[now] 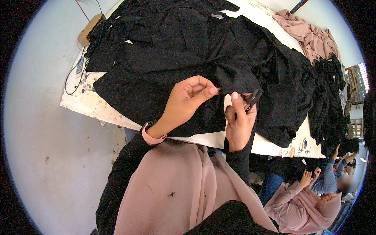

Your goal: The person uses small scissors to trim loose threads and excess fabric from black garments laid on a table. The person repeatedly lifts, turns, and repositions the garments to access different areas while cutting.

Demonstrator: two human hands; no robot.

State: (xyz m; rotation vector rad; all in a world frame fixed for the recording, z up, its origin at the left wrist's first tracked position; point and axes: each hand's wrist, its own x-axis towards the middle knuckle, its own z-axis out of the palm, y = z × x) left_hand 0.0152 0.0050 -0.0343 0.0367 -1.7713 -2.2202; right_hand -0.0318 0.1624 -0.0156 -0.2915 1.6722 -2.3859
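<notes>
left hand (184, 98) pinches, on what is unclear; right hand (239, 131) grips a dark tool (254, 98), best angled off the black garment (135, 84).

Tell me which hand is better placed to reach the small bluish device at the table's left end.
Likely the left: the left hand is nearer the bluish device, though its thumb and finger are pinched together. The right hand lies farther across and holds a dark tool.

Whether my left hand (185, 98) pinches anything is too small to tell. My right hand (240, 127) partly hides a dark tool (255, 97). Far right, a co-worker's head (345, 183) is blurred.
</notes>
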